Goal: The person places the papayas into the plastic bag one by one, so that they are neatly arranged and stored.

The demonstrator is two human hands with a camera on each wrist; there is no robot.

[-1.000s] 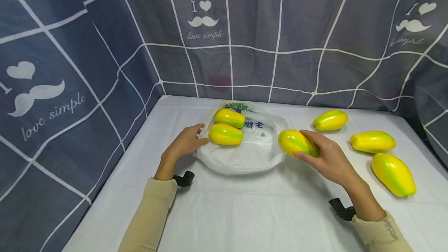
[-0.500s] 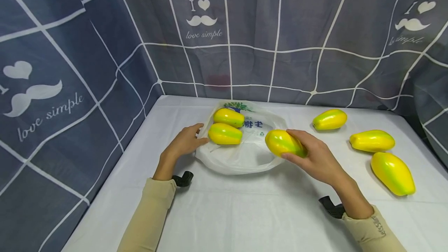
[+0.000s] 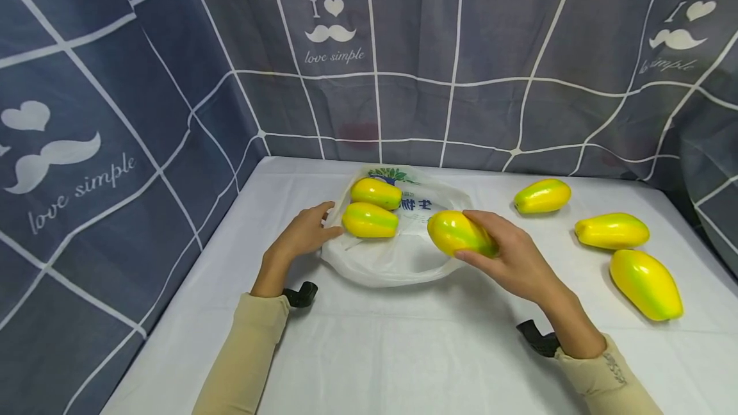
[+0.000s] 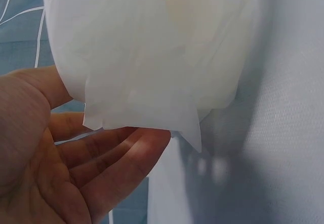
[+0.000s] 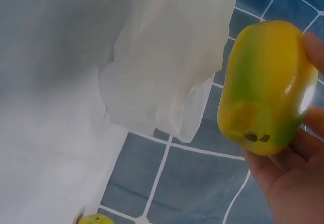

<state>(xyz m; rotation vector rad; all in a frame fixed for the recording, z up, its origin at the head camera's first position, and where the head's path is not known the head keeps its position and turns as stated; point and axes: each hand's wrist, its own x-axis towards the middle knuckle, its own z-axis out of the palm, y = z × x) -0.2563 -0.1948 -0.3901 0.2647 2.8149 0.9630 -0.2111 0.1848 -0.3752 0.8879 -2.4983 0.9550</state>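
My right hand [image 3: 519,261] grips a glossy yellow-green papaya [image 3: 457,232] above the right part of a white plastic bag [image 3: 398,264]. In the right wrist view the thumb and fingers hold the papaya [image 5: 266,87] by its side, beside the bag [image 5: 162,67]. At the bag's left edge, my left hand [image 3: 305,230] holds the rim; in the left wrist view the bag [image 4: 147,67] covers the thumb tip and part of the fingers. Two papayas, an upper one [image 3: 376,193] and a lower one [image 3: 369,220], lie in the bag's left half.
Three more papayas lie on the right of the white-covered table [image 3: 375,351]: one at the back [image 3: 542,196], one in the middle [image 3: 612,231], one nearer [image 3: 646,285]. A dark grid-patterned curtain [image 3: 415,37] stands behind and along the left side.
My right hand has moved left with the papaya, from the bag's right edge to over its opening. The left hand has stayed at the bag's left edge.
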